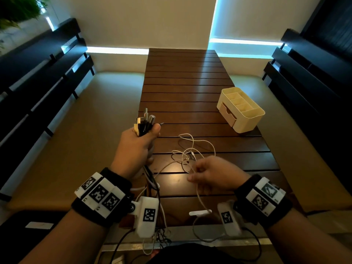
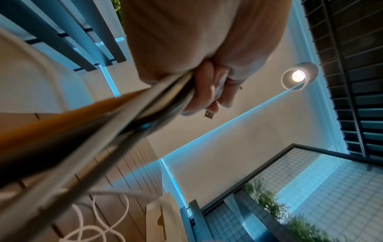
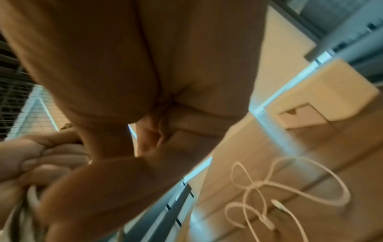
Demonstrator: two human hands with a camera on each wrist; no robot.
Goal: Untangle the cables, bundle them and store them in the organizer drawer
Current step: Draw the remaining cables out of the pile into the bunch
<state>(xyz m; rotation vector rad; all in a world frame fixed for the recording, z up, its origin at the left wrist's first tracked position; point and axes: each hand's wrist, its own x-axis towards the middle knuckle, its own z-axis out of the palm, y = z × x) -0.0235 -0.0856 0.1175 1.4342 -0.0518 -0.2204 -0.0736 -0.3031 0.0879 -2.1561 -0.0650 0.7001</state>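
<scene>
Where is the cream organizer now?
In the head view the cream organizer stands on the right side of the wooden table, beyond the loose white cable.

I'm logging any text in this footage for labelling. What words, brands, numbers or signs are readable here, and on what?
No readable words, brands or numbers in any view.
Wristband tags on the left wrist: black-and-white square code patterns, no letters.
Wristband tags on the right wrist: the same kind of patterns, no letters.
Organizer, white cable, bundle of cables in the left hand: no visible print.
Both wrist views: too blurred to show any.
</scene>
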